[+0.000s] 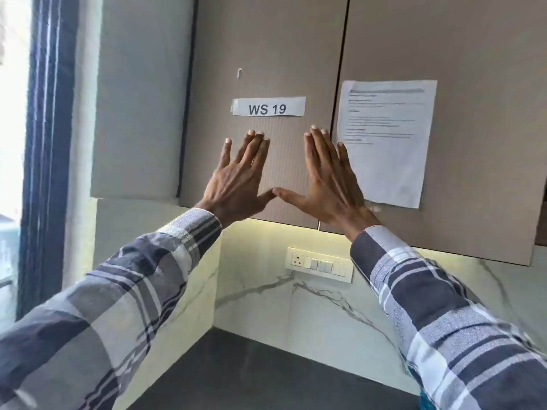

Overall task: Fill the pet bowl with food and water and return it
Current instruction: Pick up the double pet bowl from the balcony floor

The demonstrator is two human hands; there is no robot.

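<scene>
- Left hand (236, 184): bare, with no ring, watch or glove.
- Right hand (330, 184): bare likewise, nails short.
- Left sleeve (118, 297): long, buttoned-cuff shirt in a plaid of navy, grey and white bands.
- Right sleeve (438, 315): same plaid, its weave showing fine white flecks in the lighter squares.

The small print on the printed sheet (384, 140) is too blurred for me to read. My right hand (328, 184) covers its lower left corner. The countertop (266, 374) and both my sleeves (461, 335) run off the bottom edge.
</scene>
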